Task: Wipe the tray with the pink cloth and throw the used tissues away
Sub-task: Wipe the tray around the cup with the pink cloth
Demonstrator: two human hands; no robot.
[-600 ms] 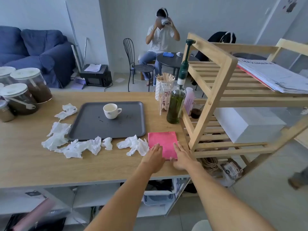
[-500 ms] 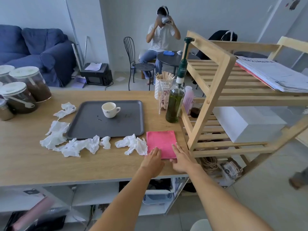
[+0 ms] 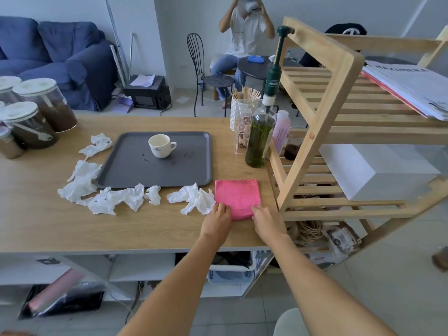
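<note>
The near edge of the folded pink cloth (image 3: 237,197) is hidden under two hands, so the grip cannot be told. The left hand (image 3: 216,221) and right hand (image 3: 266,221) are laid, fingers forward, on its near corners. The cloth lies on the light wooden table (image 3: 48,221), just right of the crumpled white tissues (image 3: 106,200) strewn along the left and near edges of the dark grey rectangular tray (image 3: 155,170). A white cup (image 3: 160,146) stands on the tray among dark crumbs. A green pump bottle (image 3: 261,137) and a slatted wooden rack (image 3: 339,110) crowd the right side.
</note>
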